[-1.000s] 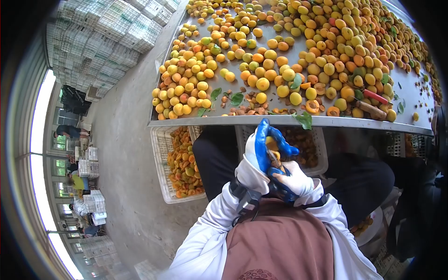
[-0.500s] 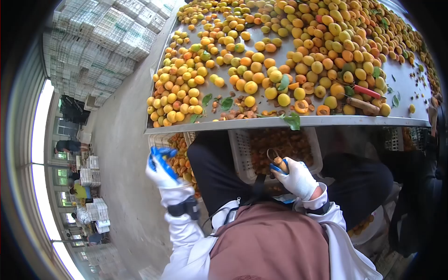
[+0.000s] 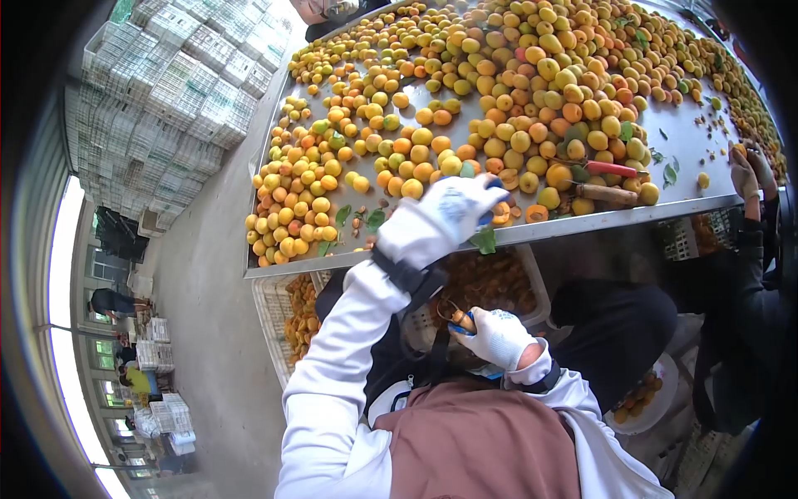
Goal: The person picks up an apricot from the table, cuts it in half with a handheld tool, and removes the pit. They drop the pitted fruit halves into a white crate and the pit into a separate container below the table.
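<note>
My left hand [image 3: 465, 204], in a white glove with blue fingertips, is over the front edge of the metal sorting table [image 3: 366, 258]. It is among apricots [image 3: 422, 136], its fingers apart as far as they show; the palm side is hidden. Low in front of my body, my right hand [image 3: 497, 339] is closed on a pitting knife [image 3: 459, 316] with a wooden handle and a curved metal loop. Halved apricots [image 3: 536, 214] lie cut side up near the table edge. Below is a white crate [image 3: 540, 291] with apricot pieces.
A red-handled tool [image 3: 611, 169] and a wooden-handled tool [image 3: 605, 195] rest among the fruit. Another crate [image 3: 274, 320] of halves stands at left, a white basin [image 3: 657, 407] at right. A co-worker's gloved hands [image 3: 748, 170] are at the right edge. Stacked crates [image 3: 166, 100] stand behind.
My left hand has moved up and right, from beside the left crate to over the table's fruit. My right hand still holds the pitting knife, slightly lower in view. The view has shifted.
</note>
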